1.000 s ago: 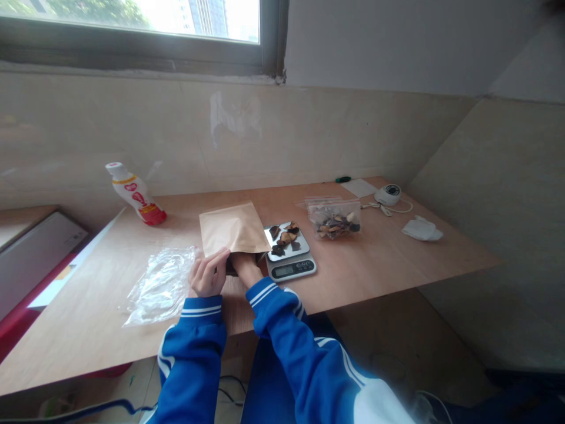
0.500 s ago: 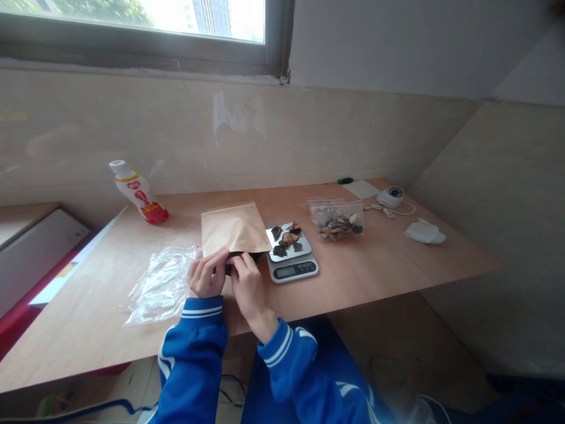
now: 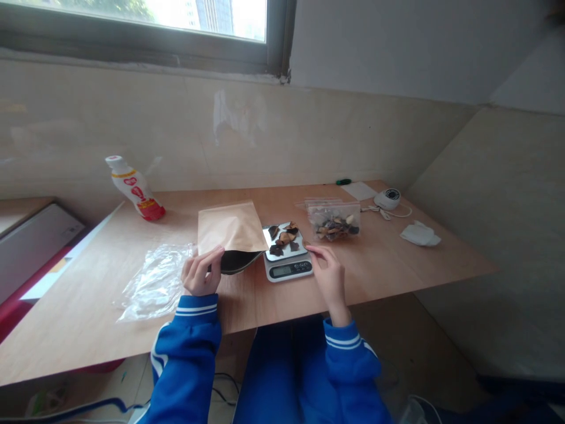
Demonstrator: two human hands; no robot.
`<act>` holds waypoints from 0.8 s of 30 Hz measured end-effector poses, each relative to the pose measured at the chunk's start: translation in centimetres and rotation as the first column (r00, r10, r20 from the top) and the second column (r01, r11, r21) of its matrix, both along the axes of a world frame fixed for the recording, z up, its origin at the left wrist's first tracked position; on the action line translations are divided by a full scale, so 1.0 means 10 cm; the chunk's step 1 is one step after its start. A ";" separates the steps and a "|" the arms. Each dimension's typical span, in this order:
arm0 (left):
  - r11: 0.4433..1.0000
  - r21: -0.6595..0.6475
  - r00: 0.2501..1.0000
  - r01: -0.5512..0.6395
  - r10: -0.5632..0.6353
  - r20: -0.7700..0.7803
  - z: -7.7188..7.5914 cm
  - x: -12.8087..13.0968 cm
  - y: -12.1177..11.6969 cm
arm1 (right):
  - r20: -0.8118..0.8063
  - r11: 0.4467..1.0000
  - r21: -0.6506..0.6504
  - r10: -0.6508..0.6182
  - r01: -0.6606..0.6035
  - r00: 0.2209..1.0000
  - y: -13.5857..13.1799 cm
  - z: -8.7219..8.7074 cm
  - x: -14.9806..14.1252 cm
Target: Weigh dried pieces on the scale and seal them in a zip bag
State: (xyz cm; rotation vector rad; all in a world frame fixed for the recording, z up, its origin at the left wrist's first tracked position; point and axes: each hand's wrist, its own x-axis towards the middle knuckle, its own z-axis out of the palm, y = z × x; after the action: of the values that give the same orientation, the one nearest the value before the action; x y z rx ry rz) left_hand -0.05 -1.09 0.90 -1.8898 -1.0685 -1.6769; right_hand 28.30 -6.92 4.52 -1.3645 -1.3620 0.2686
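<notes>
Kraft paper bag (image 3: 232, 228) | left hand (image 3: 200, 271) clamped on its edge | right hand (image 3: 329, 277) open, beside digital scale (image 3: 288, 270) | dried pieces (image 3: 282, 237) on pan

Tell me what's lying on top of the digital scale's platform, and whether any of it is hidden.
Dark and tan dried pieces lie on the steel platform of the digital scale. The kraft paper bag covers the platform's left edge, so anything beneath it cannot be seen.
</notes>
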 end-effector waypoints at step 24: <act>0.996 0.084 0.998 -0.005 0.010 -0.059 0.05 0.01 0.00 | 0.031 0.811 -0.188 0.568 -0.554 0.822 -0.11 0.22 -1.18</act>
State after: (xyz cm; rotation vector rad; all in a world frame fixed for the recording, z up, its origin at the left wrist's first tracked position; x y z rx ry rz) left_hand 0.09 -1.14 1.42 -1.8678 -0.9661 -1.6250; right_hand 16.50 -7.98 6.72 -1.0822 -1.8375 0.7469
